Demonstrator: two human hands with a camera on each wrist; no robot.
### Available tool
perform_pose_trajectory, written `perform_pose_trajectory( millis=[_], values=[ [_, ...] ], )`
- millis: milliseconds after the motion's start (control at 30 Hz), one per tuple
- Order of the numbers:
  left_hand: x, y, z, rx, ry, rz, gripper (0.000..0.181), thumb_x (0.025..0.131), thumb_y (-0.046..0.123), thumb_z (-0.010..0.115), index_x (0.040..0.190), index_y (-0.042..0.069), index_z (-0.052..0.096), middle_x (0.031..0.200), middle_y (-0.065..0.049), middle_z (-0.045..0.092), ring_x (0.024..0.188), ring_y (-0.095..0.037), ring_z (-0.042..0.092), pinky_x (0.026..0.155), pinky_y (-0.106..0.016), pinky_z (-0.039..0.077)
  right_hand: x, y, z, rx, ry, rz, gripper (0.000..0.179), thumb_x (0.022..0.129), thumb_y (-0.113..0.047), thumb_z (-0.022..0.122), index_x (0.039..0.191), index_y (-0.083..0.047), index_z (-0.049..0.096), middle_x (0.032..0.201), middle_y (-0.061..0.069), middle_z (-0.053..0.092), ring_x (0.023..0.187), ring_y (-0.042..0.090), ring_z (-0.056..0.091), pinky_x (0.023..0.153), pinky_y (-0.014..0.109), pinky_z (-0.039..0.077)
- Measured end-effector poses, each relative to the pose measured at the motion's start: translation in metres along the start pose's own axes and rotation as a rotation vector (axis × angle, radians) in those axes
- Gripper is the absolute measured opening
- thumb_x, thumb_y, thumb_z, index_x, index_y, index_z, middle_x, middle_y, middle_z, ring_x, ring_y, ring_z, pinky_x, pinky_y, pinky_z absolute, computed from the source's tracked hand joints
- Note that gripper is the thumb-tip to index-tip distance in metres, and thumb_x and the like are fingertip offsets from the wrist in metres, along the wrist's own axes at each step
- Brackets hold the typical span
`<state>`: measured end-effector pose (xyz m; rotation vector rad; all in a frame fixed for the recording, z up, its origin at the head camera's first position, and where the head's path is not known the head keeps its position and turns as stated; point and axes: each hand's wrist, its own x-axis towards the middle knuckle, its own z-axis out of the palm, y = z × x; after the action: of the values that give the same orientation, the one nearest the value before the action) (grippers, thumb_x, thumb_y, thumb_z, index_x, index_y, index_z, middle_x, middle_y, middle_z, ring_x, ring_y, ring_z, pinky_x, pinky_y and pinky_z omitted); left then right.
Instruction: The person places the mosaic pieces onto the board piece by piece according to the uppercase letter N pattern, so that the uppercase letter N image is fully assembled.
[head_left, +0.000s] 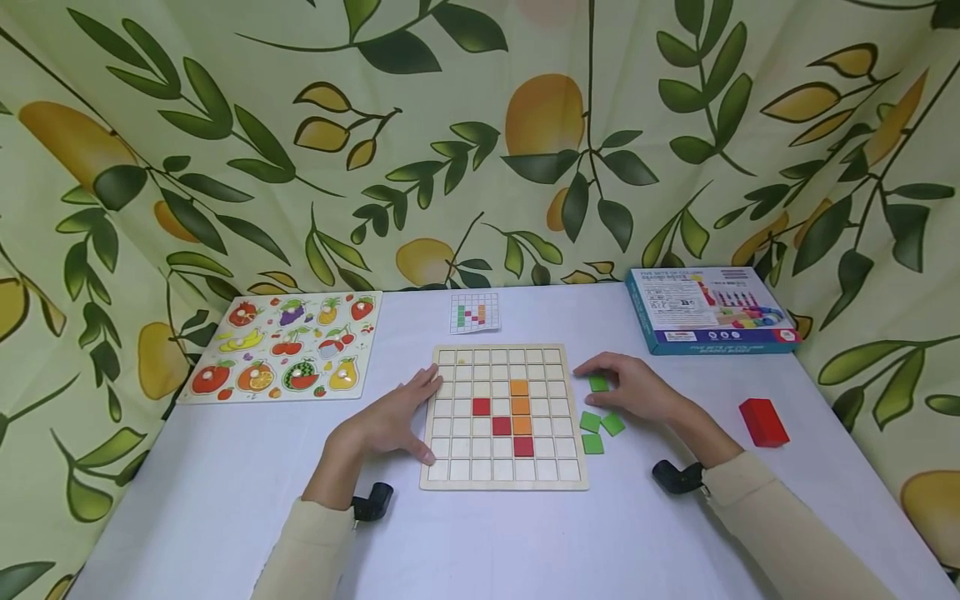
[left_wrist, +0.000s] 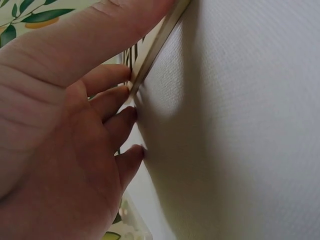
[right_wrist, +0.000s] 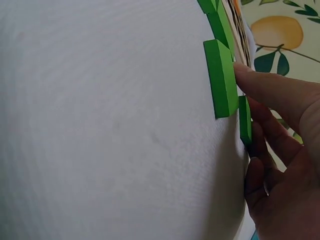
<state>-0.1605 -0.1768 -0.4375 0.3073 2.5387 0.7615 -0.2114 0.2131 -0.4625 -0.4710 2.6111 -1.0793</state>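
Note:
A wooden grid board (head_left: pixel 555 484) lies mid-table with three red tiles (head_left: pixel 481 407) and three orange tiles (head_left: pixel 520 406) in its squares. My left hand (head_left: pixel 393 412) rests along the board's left edge, thumb spread near the lower corner and fingers farther up. To the right of the board, my right hand (head_left: pixel 633 385) arches over one green tile (head_left: pixel 598 383). In the right wrist view this green tile (right_wrist: pixel 245 120) stands between thumb and fingers, with no clear pinch visible. Several other green tiles (head_left: pixel 591 422) lie just nearer, below the thumb.
Beyond the board lies a small pattern card (head_left: pixel 474 313). A fruit picture board (head_left: pixel 281 346) is at the back left. At the back right sits a blue-edged box (head_left: pixel 712 312), with a red block (head_left: pixel 763 422) nearer on the right. A leaf-print curtain (head_left: pixel 450 192) hangs behind the table.

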Motion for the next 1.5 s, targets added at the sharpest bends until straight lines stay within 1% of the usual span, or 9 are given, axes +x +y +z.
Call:
perform_pose_trajectory(
  millis=[133,400,833,933,1000,1067,1167,1400,1500],
  values=[
    [0.000,-0.002,0.001,-0.002,-0.001,0.000,0.121,0.061,0.026,0.098,0.161,0.013,0.032,0.175,0.002,0.011,0.163,-0.029,0.009,0.131,-0.054,0.020,0.002,0.000,0.000,-0.007,-0.017,0.015,0.039,0.087,-0.014,0.080,0.125,-0.014,0.072,0.134,0.012,0.069,0.126,0.032,0.058,0.117,0.057,0.044],
    [-0.001,-0.001,0.001,-0.010,0.002,0.013,0.120,0.061,0.026,0.098,0.161,0.012,0.032,0.175,0.002,0.012,0.163,-0.028,0.009,0.132,-0.053,0.017,-0.003,0.005,-0.007,-0.018,-0.042,0.028,0.041,0.086,-0.013,0.081,0.126,-0.015,0.071,0.134,0.011,0.069,0.132,0.035,0.056,0.119,0.058,0.040],
    [-0.003,-0.001,-0.001,-0.012,0.001,0.022,0.119,0.063,0.026,0.098,0.161,0.012,0.032,0.175,0.001,0.012,0.163,-0.027,0.009,0.133,-0.053,0.016,0.001,0.004,-0.010,-0.005,-0.031,0.010,0.035,0.087,-0.012,0.079,0.122,-0.015,0.073,0.129,0.010,0.072,0.125,0.031,0.061,0.114,0.056,0.047],
    [-0.003,-0.001,-0.001,-0.016,0.003,0.021,0.118,0.063,0.026,0.098,0.161,0.013,0.032,0.175,0.001,0.012,0.163,-0.028,0.009,0.132,-0.053,0.016,0.003,0.002,-0.012,-0.015,-0.017,-0.002,0.036,0.086,-0.011,0.080,0.120,-0.015,0.074,0.126,0.009,0.073,0.117,0.028,0.063,0.105,0.049,0.053],
    [-0.003,-0.001,-0.001,-0.019,0.004,0.017,0.119,0.063,0.026,0.098,0.161,0.013,0.032,0.175,0.001,0.012,0.163,-0.029,0.009,0.132,-0.054,0.017,0.005,0.001,-0.014,-0.017,-0.008,0.000,0.035,0.085,-0.011,0.080,0.120,-0.015,0.074,0.126,0.009,0.073,0.110,0.025,0.064,0.097,0.039,0.056],
    [-0.003,-0.001,-0.001,-0.021,0.004,0.012,0.119,0.062,0.025,0.098,0.161,0.014,0.032,0.175,0.002,0.012,0.163,-0.030,0.009,0.132,-0.055,0.018,0.007,0.000,-0.016,-0.010,-0.003,0.007,0.035,0.086,-0.010,0.080,0.119,-0.015,0.075,0.127,0.010,0.073,0.101,0.022,0.064,0.087,0.030,0.054],
    [-0.002,-0.001,0.000,-0.025,0.006,0.005,0.119,0.062,0.025,0.098,0.161,0.014,0.033,0.175,0.002,0.012,0.163,-0.032,0.009,0.131,-0.055,0.019,0.008,-0.003,-0.017,-0.001,-0.001,0.020,0.034,0.086,-0.012,0.080,0.119,-0.014,0.075,0.128,0.012,0.072,0.094,0.020,0.064,0.079,0.022,0.054],
    [-0.002,-0.002,0.000,-0.021,0.009,0.004,0.118,0.062,0.026,0.098,0.161,0.015,0.033,0.175,0.003,0.013,0.163,-0.030,0.008,0.132,-0.055,0.018,0.010,-0.009,-0.015,0.024,0.005,0.032,0.033,0.086,-0.017,0.081,0.118,-0.010,0.076,0.119,0.015,0.073,0.081,0.018,0.060,0.063,0.021,0.051],
    [-0.002,-0.004,-0.001,-0.022,0.006,0.009,0.118,0.063,0.026,0.097,0.161,0.015,0.032,0.175,0.003,0.012,0.163,-0.029,0.008,0.132,-0.055,0.017,0.013,-0.012,-0.012,0.028,0.013,0.026,0.030,0.086,-0.018,0.082,0.114,-0.010,0.077,0.113,0.013,0.074,0.081,0.018,0.058,0.061,0.020,0.049]
  ],
)
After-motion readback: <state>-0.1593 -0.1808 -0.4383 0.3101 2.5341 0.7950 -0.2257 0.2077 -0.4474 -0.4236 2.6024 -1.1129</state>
